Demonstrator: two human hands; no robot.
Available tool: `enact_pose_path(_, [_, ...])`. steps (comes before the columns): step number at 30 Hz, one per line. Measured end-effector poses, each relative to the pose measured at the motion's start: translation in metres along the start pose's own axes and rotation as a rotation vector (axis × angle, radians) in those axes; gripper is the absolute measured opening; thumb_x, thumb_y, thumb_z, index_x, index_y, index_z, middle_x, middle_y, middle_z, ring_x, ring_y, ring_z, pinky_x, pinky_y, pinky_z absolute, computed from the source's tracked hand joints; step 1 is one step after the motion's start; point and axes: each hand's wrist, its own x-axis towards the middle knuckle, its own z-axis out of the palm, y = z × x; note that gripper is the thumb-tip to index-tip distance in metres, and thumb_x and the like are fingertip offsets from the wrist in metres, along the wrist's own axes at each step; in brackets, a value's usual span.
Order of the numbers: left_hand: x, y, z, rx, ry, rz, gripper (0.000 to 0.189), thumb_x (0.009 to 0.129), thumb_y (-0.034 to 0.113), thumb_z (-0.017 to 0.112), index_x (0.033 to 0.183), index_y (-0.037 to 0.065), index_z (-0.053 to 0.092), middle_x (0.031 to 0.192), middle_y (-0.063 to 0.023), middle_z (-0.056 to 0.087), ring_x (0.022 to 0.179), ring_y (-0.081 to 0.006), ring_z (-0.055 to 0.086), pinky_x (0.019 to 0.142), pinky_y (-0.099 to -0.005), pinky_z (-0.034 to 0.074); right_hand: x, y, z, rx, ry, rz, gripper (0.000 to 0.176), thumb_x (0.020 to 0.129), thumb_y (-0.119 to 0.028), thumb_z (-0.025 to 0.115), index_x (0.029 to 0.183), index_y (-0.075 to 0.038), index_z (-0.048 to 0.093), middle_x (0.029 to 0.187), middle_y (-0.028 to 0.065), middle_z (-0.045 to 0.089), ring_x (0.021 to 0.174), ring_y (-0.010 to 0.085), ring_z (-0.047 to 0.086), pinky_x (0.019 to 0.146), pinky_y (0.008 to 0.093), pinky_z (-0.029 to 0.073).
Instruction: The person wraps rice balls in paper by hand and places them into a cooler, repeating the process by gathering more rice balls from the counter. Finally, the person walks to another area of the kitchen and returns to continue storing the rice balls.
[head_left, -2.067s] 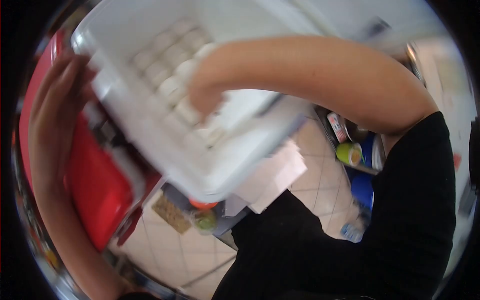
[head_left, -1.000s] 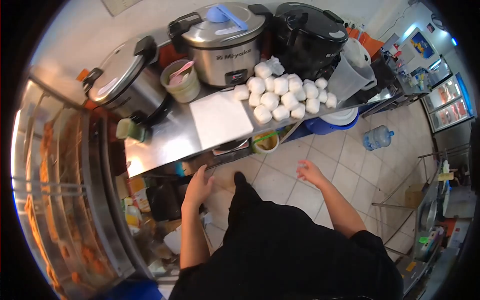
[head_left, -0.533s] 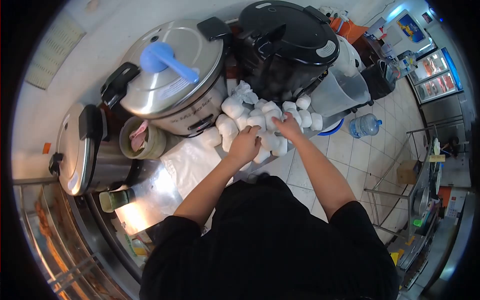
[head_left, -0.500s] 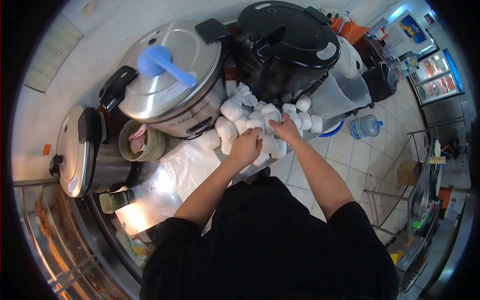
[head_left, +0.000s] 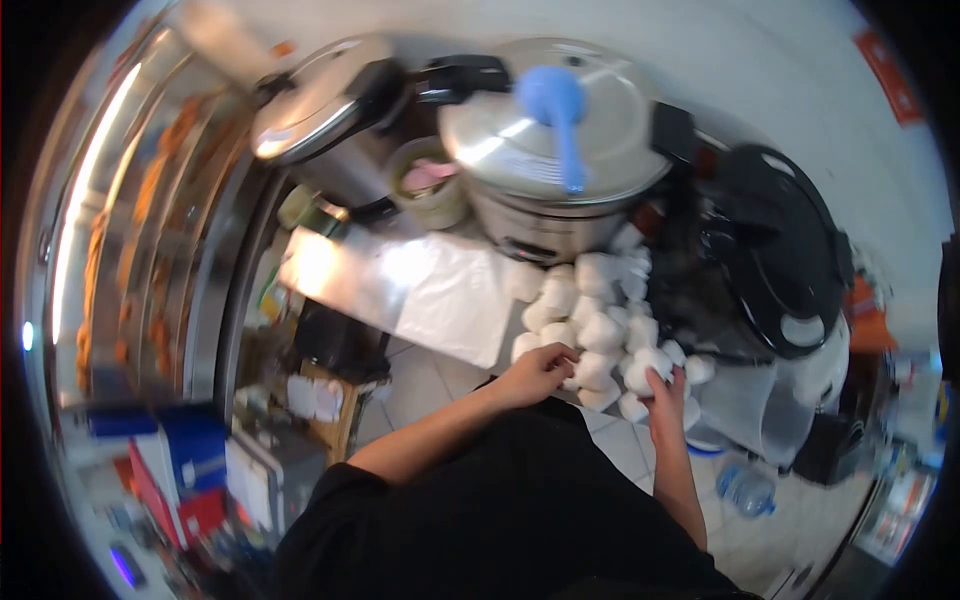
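Many white rounded bundles (head_left: 600,332) lie heaped on the metal counter, in front of the cookers. My right hand (head_left: 665,392) is at the heap's right side, its thumb and fingers around one white bundle (head_left: 647,370). At the heap's near left edge is my left hand (head_left: 548,370), its fingers curled against the bundles; whether they hold anything is hidden. A white plastic sheet (head_left: 455,305) lies flat on the counter to the left of the heap.
Behind the heap stand a steel cooker (head_left: 560,190) with a blue scoop (head_left: 565,120) on its lid and a black cooker (head_left: 775,250). A clear tub (head_left: 740,400) is at right. A water bottle (head_left: 747,488) lies on the floor; a lit display case (head_left: 140,240) is at left.
The view has swung left, so the counter appears turned and further right. My right hand has closed around a white bundle. My left hand has stayed by the heap, at its near edge.
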Motion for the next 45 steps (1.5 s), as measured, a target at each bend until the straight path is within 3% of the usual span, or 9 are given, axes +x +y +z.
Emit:
enact_pose_path(4, [-0.049, -0.003, -0.013, -0.303, -0.138, 0.132, 0.065, 0.102, 0.036, 0.062, 0.154, 0.008, 0.033, 0.142, -0.0145, 0.050, 0.129, -0.0225, 0.049, 0.108, -0.0364, 0.041, -0.041, -0.001, 0.049, -0.110, -0.330, -0.155, 0.061, 0.094, -0.012, 0.069, 0.140, -0.004, 0.030, 0.133, 0.0172, 0.054, 0.121, 0.0252, 0.055, 0.103, 0.0379, 0.045])
enact_pose_path(7, [-0.098, -0.035, -0.019, -0.884, -0.068, 0.230, 0.086, 0.098, 0.037, 0.068, 0.161, 0.012, 0.015, 0.156, -0.0161, 0.032, 0.140, -0.0260, 0.037, 0.114, -0.0444, 0.036, -0.068, 0.016, 0.134, -0.252, -0.563, -0.147, 0.058, 0.095, -0.006, 0.069, 0.137, -0.004, 0.030, 0.132, 0.0189, 0.051, 0.121, 0.0248, 0.055, 0.101, 0.0365, 0.047])
enact_pose_path(18, [-0.470, -0.241, -0.109, -0.940, 0.921, 0.163, 0.065, 0.092, 0.030, 0.077, 0.141, 0.009, 0.040, 0.126, -0.0109, 0.057, 0.118, -0.0203, 0.059, 0.096, -0.0344, 0.052, -0.256, 0.209, 0.437, -0.944, -1.780, -0.177, 0.062, 0.092, -0.016, 0.074, 0.138, -0.003, 0.034, 0.126, 0.0164, 0.055, 0.111, 0.0218, 0.061, 0.093, 0.0375, 0.053])
enact_pose_path(22, [-0.549, -0.272, -0.130, -1.093, 1.259, 0.264, 0.052, 0.096, 0.029, 0.071, 0.134, 0.007, 0.043, 0.122, -0.0103, 0.059, 0.115, -0.0181, 0.058, 0.095, -0.0339, 0.051, -0.353, 0.247, 0.534, -0.969, -1.694, 0.240, 0.062, 0.095, -0.022, 0.073, 0.136, 0.001, 0.034, 0.135, 0.0192, 0.049, 0.119, 0.0255, 0.059, 0.098, 0.0400, 0.052])
enact_pose_path(27, [-0.628, -0.307, -0.201, -1.109, 1.352, 0.311, 0.059, 0.089, 0.019, 0.079, 0.135, 0.007, 0.044, 0.123, -0.0089, 0.059, 0.115, -0.0184, 0.059, 0.095, -0.0367, 0.053, -0.383, 0.277, 0.640, -0.827, -2.078, 0.293, 0.061, 0.098, -0.015, 0.068, 0.149, -0.004, 0.035, 0.141, 0.0134, 0.047, 0.123, 0.0207, 0.057, 0.100, 0.0367, 0.052])
enact_pose_path(33, [-0.771, -0.294, -0.296, -1.344, 1.495, 0.651, 0.061, 0.087, 0.007, 0.072, 0.141, 0.010, 0.045, 0.120, -0.0144, 0.065, 0.112, -0.0272, 0.066, 0.095, -0.0432, 0.057, -0.330, 0.312, 0.744, -1.180, -1.823, -0.289, 0.041, 0.096, -0.018, 0.067, 0.132, -0.002, 0.056, 0.127, 0.0166, 0.062, 0.111, 0.0244, 0.065, 0.094, 0.0361, 0.052])
enact_pose_path(40, [-1.000, -0.262, -0.415, -0.265, 1.766, 0.194, 0.075, 0.075, 0.018, 0.083, 0.139, 0.008, 0.045, 0.112, -0.0097, 0.062, 0.105, -0.0260, 0.068, 0.090, -0.0387, 0.057, -0.177, 0.393, 0.700, -1.862, -1.374, -0.821, 0.044, 0.090, -0.024, 0.067, 0.126, 0.000, 0.059, 0.114, 0.0215, 0.066, 0.101, 0.0348, 0.067, 0.086, 0.0404, 0.056])
enact_pose_path(43, [-1.047, -0.276, -0.464, -0.199, 1.648, 0.099, 0.072, 0.075, 0.018, 0.081, 0.137, 0.009, 0.047, 0.110, -0.0085, 0.061, 0.106, -0.0240, 0.066, 0.091, -0.0360, 0.056, -0.126, 0.411, 0.598, -1.286, -0.841, 0.155, 0.031, 0.093, -0.026, 0.064, 0.112, -0.002, 0.061, 0.086, 0.0067, 0.064, 0.073, 0.0251, 0.065, 0.066, 0.0362, 0.054])
enact_pose_path(45, [-1.062, -0.295, -0.505, -0.132, 1.576, 0.015, 0.070, 0.074, 0.018, 0.081, 0.135, 0.009, 0.050, 0.110, -0.0082, 0.061, 0.108, -0.0230, 0.064, 0.093, -0.0339, 0.053, -0.140, 0.387, 0.536, -1.047, -0.458, 0.459, 0.025, 0.095, -0.027, 0.062, 0.106, -0.005, 0.061, 0.078, 0.0021, 0.060, 0.064, 0.0212, 0.062, 0.058, 0.0358, 0.052])
